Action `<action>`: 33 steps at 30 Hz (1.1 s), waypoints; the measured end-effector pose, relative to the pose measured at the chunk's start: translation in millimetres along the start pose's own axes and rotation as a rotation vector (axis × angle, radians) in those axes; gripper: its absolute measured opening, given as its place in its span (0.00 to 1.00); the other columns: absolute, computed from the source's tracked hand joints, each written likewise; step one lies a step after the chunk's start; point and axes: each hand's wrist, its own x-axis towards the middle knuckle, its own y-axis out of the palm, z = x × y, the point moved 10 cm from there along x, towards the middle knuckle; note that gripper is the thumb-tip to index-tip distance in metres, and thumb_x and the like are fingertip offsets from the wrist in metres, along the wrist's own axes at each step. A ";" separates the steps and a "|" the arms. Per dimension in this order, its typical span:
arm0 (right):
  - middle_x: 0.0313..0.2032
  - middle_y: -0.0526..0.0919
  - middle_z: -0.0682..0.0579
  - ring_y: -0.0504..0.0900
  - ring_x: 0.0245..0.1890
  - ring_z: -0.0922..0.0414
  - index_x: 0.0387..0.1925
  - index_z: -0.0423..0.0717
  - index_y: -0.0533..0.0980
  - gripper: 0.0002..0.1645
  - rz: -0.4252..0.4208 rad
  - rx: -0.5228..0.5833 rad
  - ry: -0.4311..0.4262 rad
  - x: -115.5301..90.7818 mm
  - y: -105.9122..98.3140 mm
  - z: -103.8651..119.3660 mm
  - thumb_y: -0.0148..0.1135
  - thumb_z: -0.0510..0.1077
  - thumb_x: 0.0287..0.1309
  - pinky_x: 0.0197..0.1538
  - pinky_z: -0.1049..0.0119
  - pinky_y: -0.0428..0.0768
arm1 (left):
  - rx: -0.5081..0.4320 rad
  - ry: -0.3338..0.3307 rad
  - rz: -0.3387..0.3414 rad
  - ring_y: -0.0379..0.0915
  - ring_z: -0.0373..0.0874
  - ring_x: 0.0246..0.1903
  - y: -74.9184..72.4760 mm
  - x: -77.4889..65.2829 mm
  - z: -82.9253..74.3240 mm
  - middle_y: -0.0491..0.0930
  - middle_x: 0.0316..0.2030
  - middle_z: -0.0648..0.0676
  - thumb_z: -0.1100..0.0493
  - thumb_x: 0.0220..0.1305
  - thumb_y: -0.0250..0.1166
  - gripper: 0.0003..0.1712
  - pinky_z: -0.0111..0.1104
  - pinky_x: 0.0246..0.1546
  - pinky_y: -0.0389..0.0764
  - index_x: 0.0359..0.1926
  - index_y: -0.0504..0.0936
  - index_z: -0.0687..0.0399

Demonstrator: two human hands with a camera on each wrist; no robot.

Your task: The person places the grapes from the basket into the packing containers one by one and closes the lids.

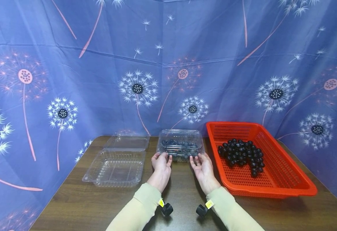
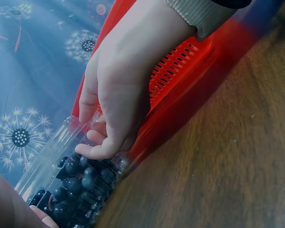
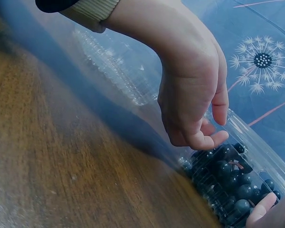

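A clear plastic clamshell box (image 1: 181,141) with dark grapes (image 2: 80,183) inside stands near the back middle of the table, its lid down over them. My left hand (image 1: 161,168) pinches the rim at the front left corner. At the front right corner my right hand (image 1: 203,170) pinches the same rim, thumb above and fingers curled beneath. The left wrist view shows my right hand (image 2: 118,95) at its corner, while the right wrist view shows my left hand (image 3: 192,90) at the other.
To the left, a second clear clamshell box (image 1: 114,166) stands with its lid raised, no fruit in it. A red perforated basket (image 1: 284,160) on the right holds a heap of dark grapes (image 1: 240,154). Patterned blue cloth (image 1: 162,80) hangs behind the wooden table (image 1: 182,189).
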 end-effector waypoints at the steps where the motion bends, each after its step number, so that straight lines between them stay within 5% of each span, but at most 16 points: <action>1: 0.27 0.68 0.54 0.69 0.30 0.59 0.41 0.53 0.58 0.12 -0.001 0.001 0.001 0.6 -0.1 -0.3 0.45 0.33 0.65 0.51 0.62 0.77 | -0.004 0.001 -0.002 0.65 0.42 0.32 -0.2 0.1 0.2 0.61 0.38 0.56 0.78 0.53 0.54 0.22 0.31 0.37 0.78 0.46 0.59 0.58; 26: 0.27 0.69 0.54 0.69 0.32 0.59 0.39 0.53 0.60 0.10 -0.013 -0.020 -0.015 2.1 0.2 3.2 0.45 0.34 0.67 0.52 0.63 0.76 | 0.050 0.007 -0.016 0.66 0.41 0.30 1.5 -4.1 -1.0 0.64 0.36 0.55 0.76 0.54 0.56 0.23 0.29 0.32 0.77 0.48 0.60 0.58; 33: 0.28 0.71 0.55 0.68 0.35 0.59 0.32 0.50 0.66 0.07 -0.030 -0.086 -0.008 -3.0 -3.2 4.2 0.47 0.37 0.66 0.54 0.64 0.75 | 0.093 -0.032 0.032 0.62 0.43 0.34 1.9 -7.3 0.6 0.61 0.36 0.56 0.74 0.57 0.54 0.23 0.28 0.32 0.75 0.51 0.56 0.61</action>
